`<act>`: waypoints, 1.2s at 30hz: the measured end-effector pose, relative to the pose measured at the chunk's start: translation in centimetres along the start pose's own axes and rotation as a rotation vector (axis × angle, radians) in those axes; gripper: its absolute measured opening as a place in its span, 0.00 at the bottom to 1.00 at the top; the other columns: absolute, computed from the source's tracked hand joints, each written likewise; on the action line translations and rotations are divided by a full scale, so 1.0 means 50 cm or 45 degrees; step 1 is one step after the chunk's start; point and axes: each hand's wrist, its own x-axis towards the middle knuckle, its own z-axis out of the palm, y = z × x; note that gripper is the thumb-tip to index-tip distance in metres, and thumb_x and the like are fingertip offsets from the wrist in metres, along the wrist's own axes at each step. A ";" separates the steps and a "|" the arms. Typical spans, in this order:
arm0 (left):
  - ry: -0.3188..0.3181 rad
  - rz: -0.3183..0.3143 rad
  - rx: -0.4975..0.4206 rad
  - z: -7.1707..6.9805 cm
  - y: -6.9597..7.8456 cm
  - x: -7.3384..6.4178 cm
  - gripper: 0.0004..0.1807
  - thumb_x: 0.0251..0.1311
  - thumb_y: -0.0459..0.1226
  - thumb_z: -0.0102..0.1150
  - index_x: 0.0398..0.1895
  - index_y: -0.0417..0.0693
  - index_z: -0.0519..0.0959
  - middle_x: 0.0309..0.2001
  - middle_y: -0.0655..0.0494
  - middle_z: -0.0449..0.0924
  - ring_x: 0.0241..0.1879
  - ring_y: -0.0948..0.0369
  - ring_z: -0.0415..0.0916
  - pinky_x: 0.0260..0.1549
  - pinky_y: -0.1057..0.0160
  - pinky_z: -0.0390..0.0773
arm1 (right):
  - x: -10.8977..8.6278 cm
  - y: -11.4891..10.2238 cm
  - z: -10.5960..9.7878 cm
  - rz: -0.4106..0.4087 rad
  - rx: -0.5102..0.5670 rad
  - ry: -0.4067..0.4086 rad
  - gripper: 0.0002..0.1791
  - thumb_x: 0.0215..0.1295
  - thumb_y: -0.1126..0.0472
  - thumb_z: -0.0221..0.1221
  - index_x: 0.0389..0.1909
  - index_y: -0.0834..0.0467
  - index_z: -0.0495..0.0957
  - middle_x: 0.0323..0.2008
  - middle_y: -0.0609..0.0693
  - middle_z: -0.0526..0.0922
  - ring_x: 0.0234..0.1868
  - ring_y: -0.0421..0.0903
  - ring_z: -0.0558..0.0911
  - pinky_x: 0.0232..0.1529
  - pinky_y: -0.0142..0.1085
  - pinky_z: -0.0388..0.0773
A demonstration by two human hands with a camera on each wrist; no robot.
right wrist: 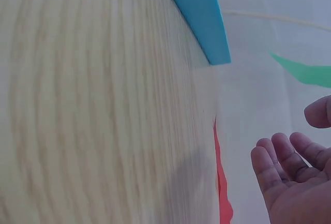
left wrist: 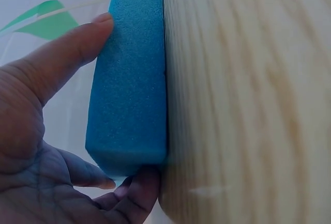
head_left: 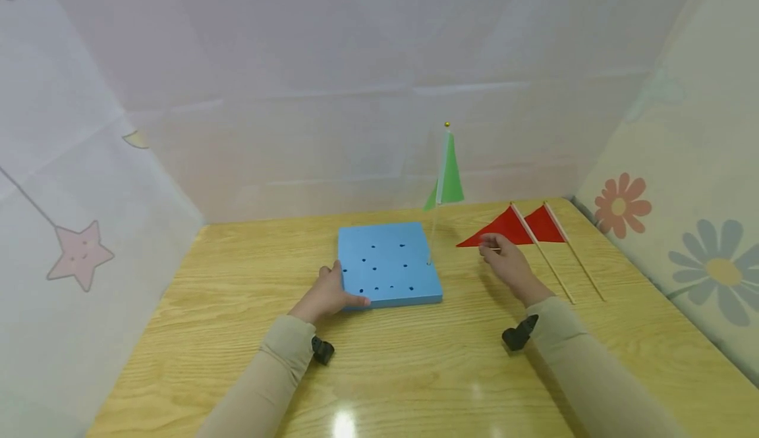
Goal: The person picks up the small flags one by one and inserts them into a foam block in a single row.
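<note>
A blue foam block (head_left: 388,237) with several small holes in its top lies flat on the table. My left hand (head_left: 329,291) grips its near left corner, the thumb (left wrist: 85,40) along the front edge and the fingers round the left side. Near the block's right edge a green flag (head_left: 452,173) stands upright, its thin stick in a hole. My right hand (head_left: 507,263) hovers close by the tip of a red flag (head_left: 504,224), fingers loosely bent, nothing held. A second red flag (head_left: 545,224) lies just right of the first, partly covered by it.
The wooden table (head_left: 409,372) carries all of these. A pale cloth (head_left: 332,122) hangs behind it, with printed cloth on both sides. Two flag sticks (head_left: 554,270) slant toward the table's right edge.
</note>
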 end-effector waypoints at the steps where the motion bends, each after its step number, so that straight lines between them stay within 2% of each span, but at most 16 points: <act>1: 0.000 -0.001 0.004 0.000 0.000 0.000 0.69 0.53 0.52 0.80 0.82 0.33 0.42 0.75 0.23 0.49 0.70 0.35 0.63 0.65 0.40 0.68 | -0.001 0.003 -0.004 0.009 -0.001 0.001 0.27 0.83 0.58 0.47 0.73 0.71 0.61 0.66 0.69 0.67 0.66 0.68 0.71 0.65 0.58 0.69; 16: -0.010 0.021 -0.009 -0.005 0.000 -0.006 0.67 0.54 0.50 0.80 0.82 0.31 0.42 0.75 0.23 0.49 0.70 0.35 0.62 0.64 0.40 0.68 | -0.007 0.041 -0.098 0.057 -0.155 0.006 0.32 0.84 0.52 0.45 0.73 0.73 0.59 0.65 0.72 0.67 0.64 0.69 0.72 0.63 0.59 0.71; 25: -0.017 0.010 0.009 -0.002 -0.001 -0.003 0.68 0.54 0.52 0.80 0.82 0.31 0.42 0.75 0.23 0.48 0.71 0.35 0.61 0.64 0.39 0.68 | -0.019 0.070 -0.138 0.092 -0.219 0.044 0.31 0.83 0.55 0.44 0.72 0.76 0.58 0.64 0.74 0.67 0.64 0.71 0.70 0.57 0.54 0.74; 29: -0.015 0.017 0.019 -0.003 -0.003 -0.002 0.68 0.54 0.52 0.79 0.82 0.31 0.42 0.75 0.23 0.48 0.71 0.35 0.60 0.64 0.39 0.68 | -0.017 0.085 -0.159 0.119 -0.247 0.045 0.33 0.83 0.53 0.43 0.72 0.77 0.56 0.65 0.76 0.65 0.66 0.72 0.67 0.60 0.59 0.71; 36: -0.022 0.026 0.006 -0.003 -0.001 -0.003 0.68 0.54 0.52 0.79 0.82 0.31 0.42 0.75 0.22 0.47 0.71 0.35 0.60 0.64 0.39 0.68 | -0.022 0.114 -0.191 0.145 -0.388 0.071 0.32 0.81 0.55 0.46 0.70 0.79 0.59 0.63 0.78 0.67 0.61 0.72 0.71 0.55 0.57 0.75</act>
